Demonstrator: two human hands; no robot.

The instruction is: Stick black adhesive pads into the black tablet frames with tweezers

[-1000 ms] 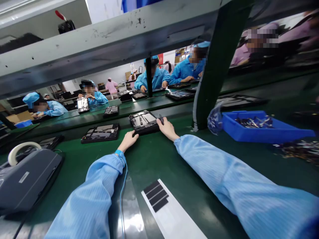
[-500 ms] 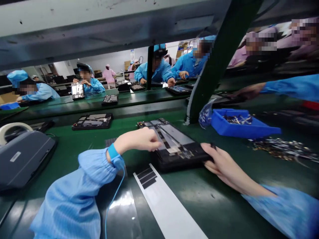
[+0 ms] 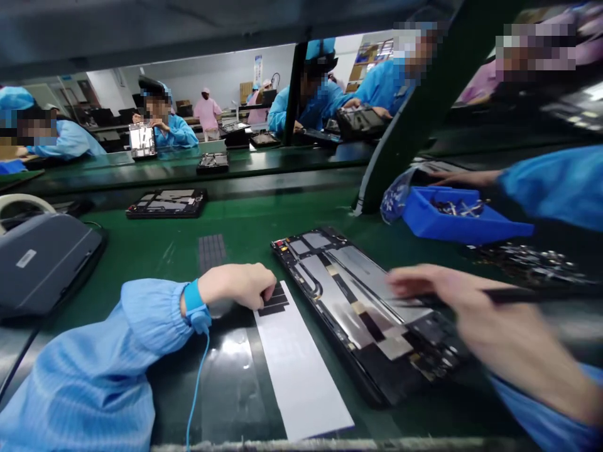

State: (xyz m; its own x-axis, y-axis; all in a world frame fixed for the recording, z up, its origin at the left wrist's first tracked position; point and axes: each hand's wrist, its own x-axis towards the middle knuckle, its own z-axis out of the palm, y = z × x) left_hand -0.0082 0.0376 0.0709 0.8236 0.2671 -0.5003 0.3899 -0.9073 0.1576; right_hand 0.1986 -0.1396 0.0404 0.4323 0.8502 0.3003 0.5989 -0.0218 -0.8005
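A green bench (image 3: 245,220) crosses a busy workshop. One opened tablet (image 3: 358,301) lies innards-up, close for reaching; two further tablets (image 3: 166,203) sit beyond. One white sheet (image 3: 296,364) carries black strips (image 3: 274,300), where the left hand (image 3: 235,285) rests curled fingers, pinch unclear. The blurred right hand (image 3: 494,333) grips a thin dark tool (image 3: 532,294) over the tablet.

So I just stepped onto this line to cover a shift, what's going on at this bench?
A person in blue sleeves has an opened tablet lying on the green belt. Their left hand, curled shut, rests on the black pads at the top of a white strip. Their right hand, blurred, holds a dark slim tool over the tablet's insides. A co-worker's sleeve reaches toward the blue bin on the right.
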